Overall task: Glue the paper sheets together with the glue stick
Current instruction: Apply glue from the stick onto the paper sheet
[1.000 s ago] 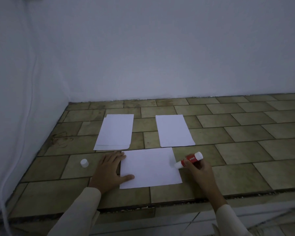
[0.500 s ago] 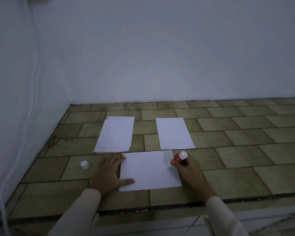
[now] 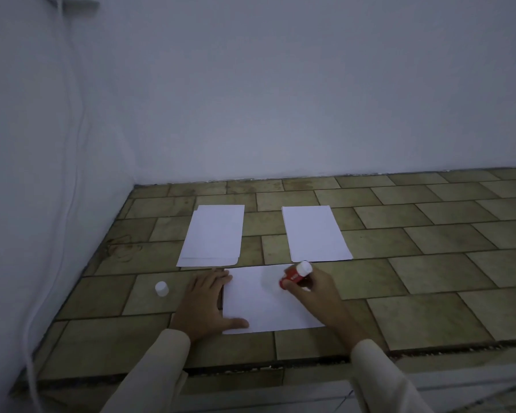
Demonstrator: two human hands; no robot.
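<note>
A tiled worktop (image 3: 429,305) meets a pale wall, in dim light. Near its front edge, left of centre, a single white paper sheet (image 3: 259,305) lies crosswise. The left hand (image 3: 203,305) rests flat beside it, fingers straight along the sheet's left edge and thumb pressing its near-left corner. The right hand (image 3: 313,290) has its fingers curled round a red glue stick (image 3: 295,275), which is tilted with its tip down on the sheet's far-right part; whether the tip actually touches the paper is hard to tell. The stick's white cap (image 3: 161,289) stands on the tiles towards the left edge. Behind, towards the back edge, lie two more lots of paper: a left stack (image 3: 213,234) and a right stack (image 3: 315,234). Likely risks: with only one side pinned, a firm stroke could drag or crease the sheet; glue near the border could run onto the tiles; and clear glue in this light may be spread unevenly.
</note>
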